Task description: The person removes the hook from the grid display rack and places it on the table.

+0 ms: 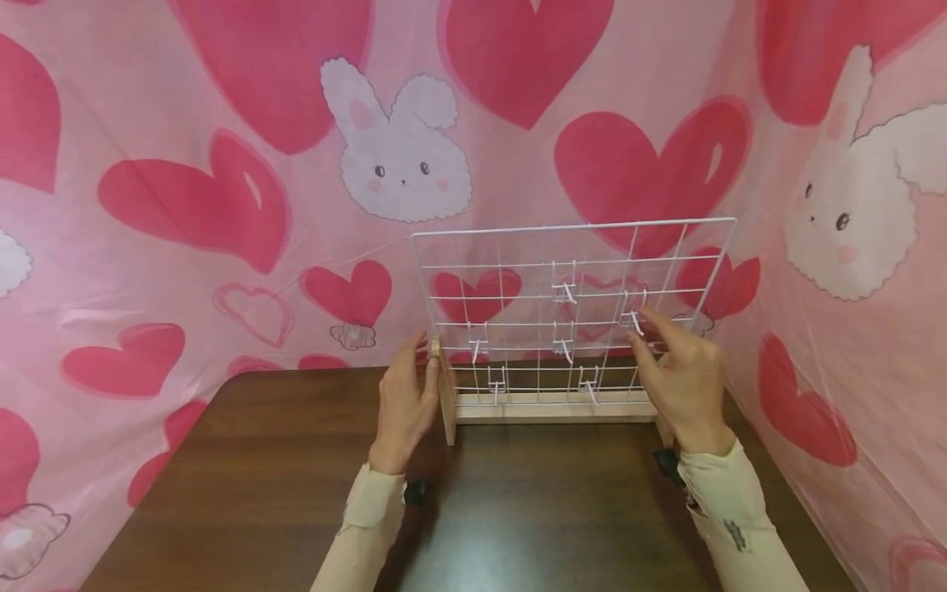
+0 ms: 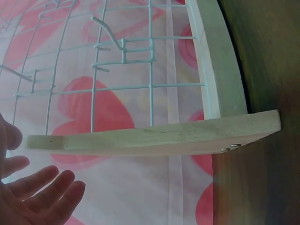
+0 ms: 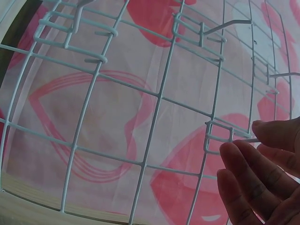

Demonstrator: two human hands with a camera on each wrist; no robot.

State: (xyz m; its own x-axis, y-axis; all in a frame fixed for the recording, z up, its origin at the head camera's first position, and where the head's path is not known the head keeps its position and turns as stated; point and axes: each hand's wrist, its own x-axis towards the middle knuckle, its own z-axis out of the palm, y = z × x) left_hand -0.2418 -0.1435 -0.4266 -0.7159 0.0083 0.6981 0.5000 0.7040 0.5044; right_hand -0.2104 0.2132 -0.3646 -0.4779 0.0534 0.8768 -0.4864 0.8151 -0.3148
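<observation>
A white wire grid panel (image 1: 577, 228) stands upright in a wooden base (image 1: 555, 411) on the brown table. My right hand (image 1: 681, 366) pinches a white wire hook (image 3: 219, 132) on the grid's right part between thumb and fingers. Beside the top of the left wooden post (image 2: 140, 139), my left hand (image 1: 407, 399) has its fingers loosely extended. The left wrist view shows a small gap between those fingers and the post. Several other white hooks hang on the grid, among them an upper middle hook (image 1: 565, 292) and a lower left hook (image 1: 497, 382).
The dark wooden table (image 1: 281, 493) extends to the left of the rack and in front of it. Behind and at both sides hangs a pink cloth (image 1: 296, 205) printed with hearts and rabbits, close to the rack's back.
</observation>
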